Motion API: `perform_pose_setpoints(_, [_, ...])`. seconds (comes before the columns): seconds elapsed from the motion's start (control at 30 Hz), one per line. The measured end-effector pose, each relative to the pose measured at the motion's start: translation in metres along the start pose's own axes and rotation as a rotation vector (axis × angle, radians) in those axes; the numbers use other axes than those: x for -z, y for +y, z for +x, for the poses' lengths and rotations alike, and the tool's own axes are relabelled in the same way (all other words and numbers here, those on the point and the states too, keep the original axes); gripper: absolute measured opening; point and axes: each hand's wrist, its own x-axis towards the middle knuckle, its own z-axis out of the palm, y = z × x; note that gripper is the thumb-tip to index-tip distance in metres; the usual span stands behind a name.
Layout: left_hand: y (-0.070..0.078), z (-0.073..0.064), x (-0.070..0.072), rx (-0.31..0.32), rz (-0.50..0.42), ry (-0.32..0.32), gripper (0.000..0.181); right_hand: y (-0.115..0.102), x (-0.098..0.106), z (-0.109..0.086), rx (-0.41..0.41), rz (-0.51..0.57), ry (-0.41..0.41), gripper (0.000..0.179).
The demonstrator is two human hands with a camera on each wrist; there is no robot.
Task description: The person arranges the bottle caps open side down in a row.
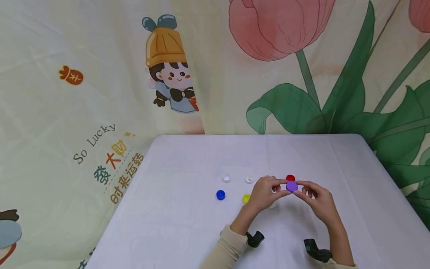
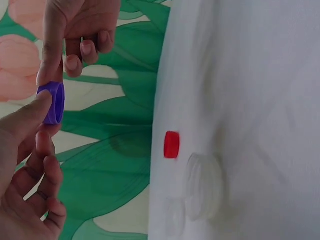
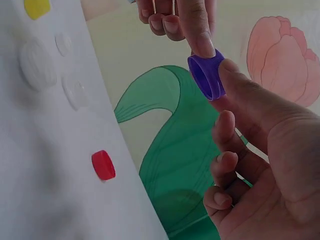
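Note:
A purple bottle cap [image 1: 292, 186] is held up above the table between both hands, its hollow underside facing down in the wrist views. From one side my left hand [image 1: 263, 192] pinches it between thumb and index finger. My right hand [image 1: 318, 201] pinches the opposite side the same way. In the left wrist view the other fingers of both hands are loosely bent, away from the cap [image 2: 59, 102]. Behind it on the table lies a red cap [image 3: 103, 165]. A yellow cap [image 1: 246, 198] sits beside the left wrist, partly hidden by it.
The table [image 1: 168, 231] has a white cover. A blue cap [image 1: 220, 194] lies left of the yellow one. Behind them are a white ring-like cap [image 1: 226, 178] and a small white cap [image 1: 249, 179]. A large clear lid [image 2: 204, 187] lies near the red cap. A printed curtain [image 1: 215, 74] hangs behind.

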Motion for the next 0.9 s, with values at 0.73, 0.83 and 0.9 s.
perform_pose_setpoints(0.73, [-0.007,0.003,-0.061,0.106,0.431,-0.162,0.030,-0.051,0.024,-0.014,-0.304,-0.033,-0.272,0.040])
perform_pose_setpoints(0.83, [-0.004,0.001,-0.063,0.136,0.453,-0.192,0.028,-0.045,0.021,-0.016,-0.336,-0.048,-0.299,0.040])
perform_pose_setpoints(0.9, [-0.003,0.000,-0.065,0.154,0.463,-0.207,0.028,-0.043,0.020,-0.017,-0.349,-0.052,-0.312,0.041])
